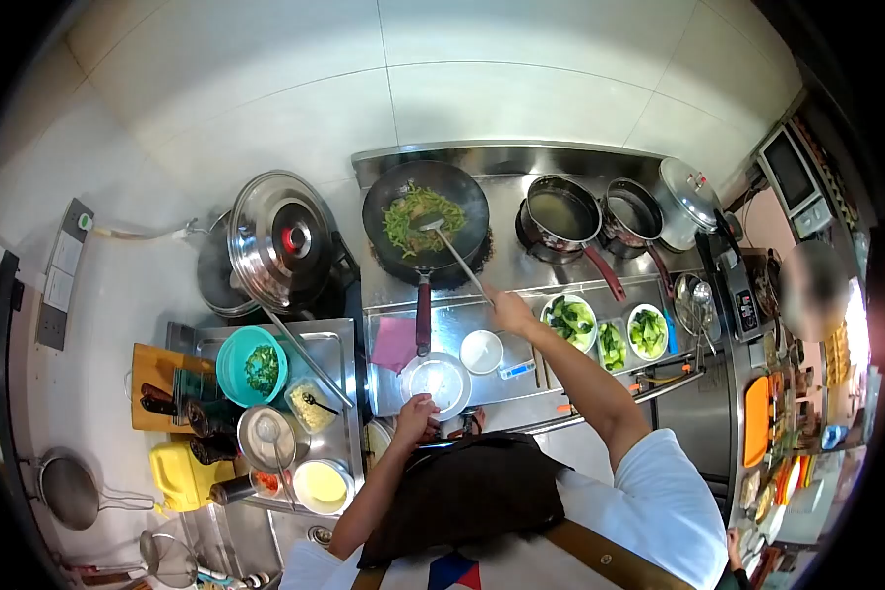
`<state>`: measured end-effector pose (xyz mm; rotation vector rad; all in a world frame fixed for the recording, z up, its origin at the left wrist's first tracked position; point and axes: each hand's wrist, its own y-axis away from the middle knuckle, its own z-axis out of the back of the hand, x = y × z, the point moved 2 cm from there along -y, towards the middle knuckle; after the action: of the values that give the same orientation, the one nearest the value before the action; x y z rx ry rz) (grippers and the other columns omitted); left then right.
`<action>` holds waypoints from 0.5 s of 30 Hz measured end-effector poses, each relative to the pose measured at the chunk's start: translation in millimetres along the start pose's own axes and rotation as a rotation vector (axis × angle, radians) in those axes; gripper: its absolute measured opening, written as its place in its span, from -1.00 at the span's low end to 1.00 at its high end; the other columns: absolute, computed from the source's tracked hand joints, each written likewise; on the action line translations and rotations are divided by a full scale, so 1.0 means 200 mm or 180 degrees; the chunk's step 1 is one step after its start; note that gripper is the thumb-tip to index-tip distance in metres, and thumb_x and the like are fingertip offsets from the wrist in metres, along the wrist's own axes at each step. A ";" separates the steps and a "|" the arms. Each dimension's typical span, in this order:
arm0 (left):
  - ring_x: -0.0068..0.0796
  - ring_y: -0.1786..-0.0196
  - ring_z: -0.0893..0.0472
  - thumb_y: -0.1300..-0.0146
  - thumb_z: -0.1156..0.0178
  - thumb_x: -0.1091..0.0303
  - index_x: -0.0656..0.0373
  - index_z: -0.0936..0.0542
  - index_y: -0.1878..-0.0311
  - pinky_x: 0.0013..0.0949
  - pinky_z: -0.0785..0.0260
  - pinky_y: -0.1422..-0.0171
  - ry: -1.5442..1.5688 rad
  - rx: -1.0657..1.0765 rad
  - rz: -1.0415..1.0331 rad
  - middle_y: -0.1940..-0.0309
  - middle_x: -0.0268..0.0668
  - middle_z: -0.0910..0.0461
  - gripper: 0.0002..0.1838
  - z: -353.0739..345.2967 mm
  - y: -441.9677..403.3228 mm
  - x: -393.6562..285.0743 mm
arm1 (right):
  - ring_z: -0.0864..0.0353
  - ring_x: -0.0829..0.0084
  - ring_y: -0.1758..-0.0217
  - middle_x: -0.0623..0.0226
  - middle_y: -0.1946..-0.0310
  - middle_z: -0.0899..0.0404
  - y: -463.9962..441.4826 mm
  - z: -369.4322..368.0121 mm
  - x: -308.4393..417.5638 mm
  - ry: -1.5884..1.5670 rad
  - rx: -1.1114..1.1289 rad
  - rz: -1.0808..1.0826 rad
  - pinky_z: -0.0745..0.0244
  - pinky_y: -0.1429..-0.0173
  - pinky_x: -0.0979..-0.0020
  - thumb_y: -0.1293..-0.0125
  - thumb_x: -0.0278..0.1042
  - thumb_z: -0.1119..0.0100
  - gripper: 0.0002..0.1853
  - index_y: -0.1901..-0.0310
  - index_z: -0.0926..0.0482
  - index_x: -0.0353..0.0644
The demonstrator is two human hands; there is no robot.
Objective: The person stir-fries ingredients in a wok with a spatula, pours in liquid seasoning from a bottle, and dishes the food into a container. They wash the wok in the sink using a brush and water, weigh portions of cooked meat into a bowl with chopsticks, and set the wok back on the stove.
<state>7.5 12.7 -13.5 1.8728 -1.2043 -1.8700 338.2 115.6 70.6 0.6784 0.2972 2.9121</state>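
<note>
Our right hand (511, 312) was closed around the spatula (459, 260), its blade among chopped greens (399, 224) in the far wok (472, 202), stirring that we judged needed a steady grip. Our left hand (416, 418) curled at the near-left rim of the white bowl (442, 378), its hold unclear. Beyond the steel bench (509, 273) rose a pale tiled wall (482, 103).

Kitchen: wok (426, 218) and saucepans (562, 211) on steel stove (506, 258).
</note>
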 end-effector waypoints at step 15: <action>-0.41 0.48 -0.61 -0.48 -0.02 0.01 0.23 -0.59 0.10 -0.33 -0.50 0.41 -0.0233 -0.0122 0.1118 0.35 -0.24 -0.69 -0.58 0.09 -0.05 0.38 | -0.54 0.30 0.72 0.07 0.62 -0.56 0.52 -0.79 -0.30 -0.4119 0.0621 -0.2854 -0.33 0.74 0.34 -0.40 -0.14 -0.17 -0.64 0.33 -0.52 -0.35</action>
<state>-17.2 -24.9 -77.8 1.4684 -1.4035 -1.7643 312.3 -20.8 -70.3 1.6780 0.5011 1.2500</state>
